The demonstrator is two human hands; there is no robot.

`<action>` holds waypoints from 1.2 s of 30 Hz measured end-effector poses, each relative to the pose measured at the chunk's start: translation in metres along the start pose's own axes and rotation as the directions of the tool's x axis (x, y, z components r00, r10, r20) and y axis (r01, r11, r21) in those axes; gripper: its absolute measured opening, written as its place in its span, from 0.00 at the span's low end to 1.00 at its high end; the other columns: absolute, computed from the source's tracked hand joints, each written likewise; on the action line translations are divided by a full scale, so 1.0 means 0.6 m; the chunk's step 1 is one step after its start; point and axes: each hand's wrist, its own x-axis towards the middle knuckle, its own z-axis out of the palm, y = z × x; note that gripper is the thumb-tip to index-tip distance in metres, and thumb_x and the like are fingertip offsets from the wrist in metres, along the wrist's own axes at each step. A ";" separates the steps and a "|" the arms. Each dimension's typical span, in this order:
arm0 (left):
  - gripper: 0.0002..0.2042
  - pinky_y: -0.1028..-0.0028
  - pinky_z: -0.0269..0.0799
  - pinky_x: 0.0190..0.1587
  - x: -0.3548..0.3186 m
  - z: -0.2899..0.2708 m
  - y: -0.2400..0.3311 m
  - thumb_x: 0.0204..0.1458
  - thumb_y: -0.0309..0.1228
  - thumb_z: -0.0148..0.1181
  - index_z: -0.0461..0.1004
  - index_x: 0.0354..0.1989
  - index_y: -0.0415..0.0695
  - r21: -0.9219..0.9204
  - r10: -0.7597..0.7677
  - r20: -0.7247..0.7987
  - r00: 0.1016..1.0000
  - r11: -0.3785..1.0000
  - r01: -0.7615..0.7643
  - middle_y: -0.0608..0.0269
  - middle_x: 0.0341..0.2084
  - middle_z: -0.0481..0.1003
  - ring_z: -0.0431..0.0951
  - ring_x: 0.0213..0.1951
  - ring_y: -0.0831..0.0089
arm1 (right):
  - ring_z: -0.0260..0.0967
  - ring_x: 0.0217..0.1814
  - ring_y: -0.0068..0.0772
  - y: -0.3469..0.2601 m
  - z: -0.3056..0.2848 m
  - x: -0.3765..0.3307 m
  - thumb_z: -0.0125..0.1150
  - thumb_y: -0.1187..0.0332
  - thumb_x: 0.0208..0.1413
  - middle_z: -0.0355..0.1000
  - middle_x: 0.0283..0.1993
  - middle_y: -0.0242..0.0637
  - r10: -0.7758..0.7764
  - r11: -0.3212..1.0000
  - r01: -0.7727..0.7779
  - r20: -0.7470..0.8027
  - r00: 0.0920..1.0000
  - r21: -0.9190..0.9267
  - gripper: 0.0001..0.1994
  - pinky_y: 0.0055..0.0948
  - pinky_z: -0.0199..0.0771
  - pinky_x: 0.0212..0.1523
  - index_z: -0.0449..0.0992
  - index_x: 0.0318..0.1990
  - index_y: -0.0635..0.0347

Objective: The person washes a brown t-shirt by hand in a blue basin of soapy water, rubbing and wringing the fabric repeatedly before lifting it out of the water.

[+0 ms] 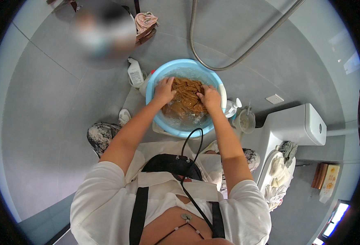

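A round light-blue basin [172,65] of sudsy water stands in front of me. Wet brown cloth [188,94], bunched up, lies partly under the water in it. My left hand [165,90] grips the cloth's left side, fingers curled over it. On the right side my right hand [209,98] has its fingers closed on the same cloth. What the garment is, its folds do not show. Foam floats around it.
Left of the basin stands a white bottle [135,74]. A white pump bottle [232,108] and a clear plastic cup [245,121] are on its right. A toilet [290,126] with clothes on it stands at right. A metal shower hose [249,51] hangs beyond.
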 end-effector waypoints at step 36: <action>0.05 0.81 0.62 0.28 0.047 -0.153 0.053 0.47 0.27 0.49 0.70 0.29 0.41 -0.832 0.046 -0.014 0.999 0.553 -0.037 0.73 0.19 0.67 0.65 0.24 0.83 | 0.65 0.31 0.23 0.038 -0.117 0.053 0.48 0.72 0.52 0.69 0.30 0.32 0.298 0.158 -0.160 0.107 0.949 0.974 0.07 0.23 0.65 0.32 0.71 0.38 0.59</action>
